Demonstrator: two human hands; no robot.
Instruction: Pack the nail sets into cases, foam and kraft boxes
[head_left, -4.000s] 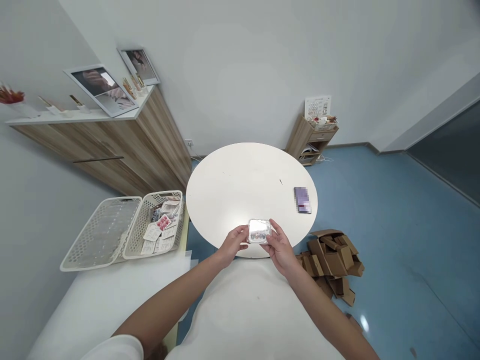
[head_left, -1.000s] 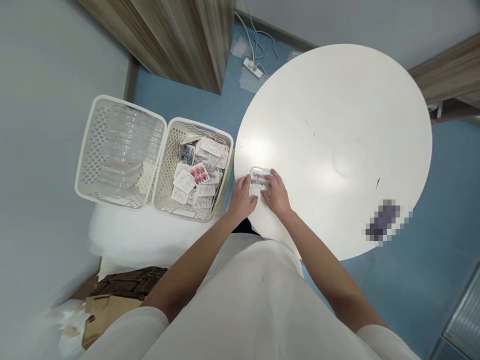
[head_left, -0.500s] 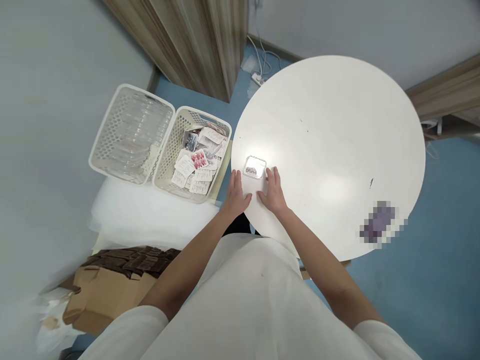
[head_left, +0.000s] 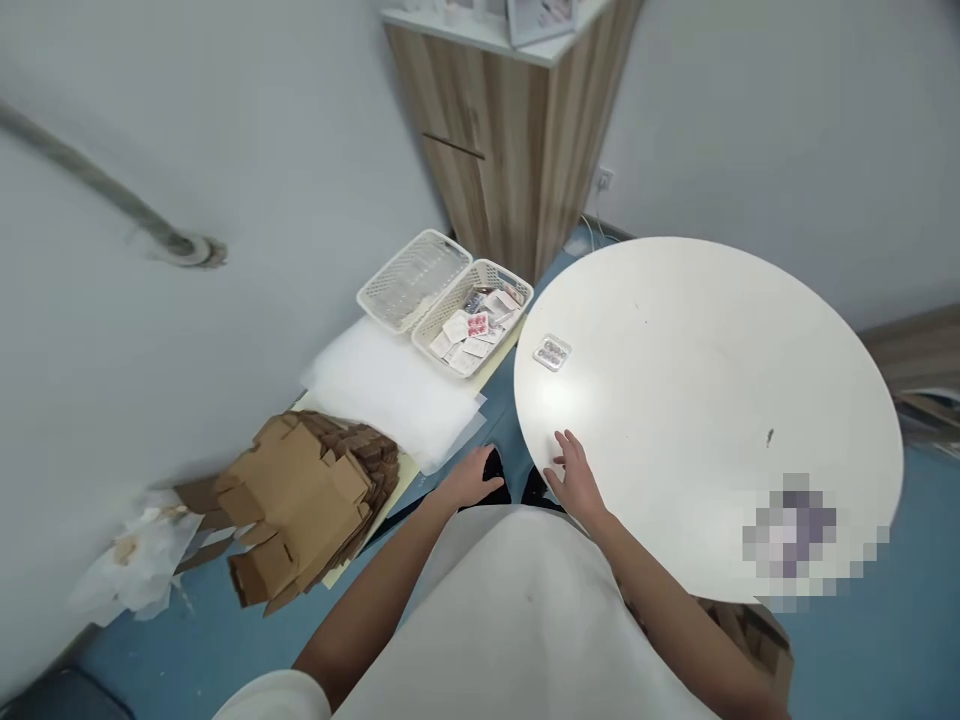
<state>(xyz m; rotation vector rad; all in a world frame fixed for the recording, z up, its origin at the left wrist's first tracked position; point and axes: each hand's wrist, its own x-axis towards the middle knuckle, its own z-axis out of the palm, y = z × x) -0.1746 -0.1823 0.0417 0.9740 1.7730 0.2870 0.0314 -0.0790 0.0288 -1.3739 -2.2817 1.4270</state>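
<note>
A small clear plastic case (head_left: 552, 352) with patterned pieces inside, which look like false nails, lies flat near the left edge of the round white table (head_left: 697, 340). My right hand (head_left: 577, 478) is over the table's near left edge, fingers apart and holding nothing, well short of the case. Off the table, my left hand (head_left: 472, 478) hangs in front of my body near my dark trousers. Its fingers are loosely stretched with nothing visible in them. Neither hand touches the case.
Left of the table stand two white baskets, one with clear plastic cases (head_left: 420, 275), the other with printed cards and packs (head_left: 478, 325). White foam sheets (head_left: 397, 385) and flattened brown cardboard boxes (head_left: 300, 490) lie nearer me. A blurred-out object (head_left: 799, 530) sits at the table's right.
Both hands have drawn back from the case toward my body, the left one leaving the table. The case now lies apart from them. My view has tilted up and shifted left.
</note>
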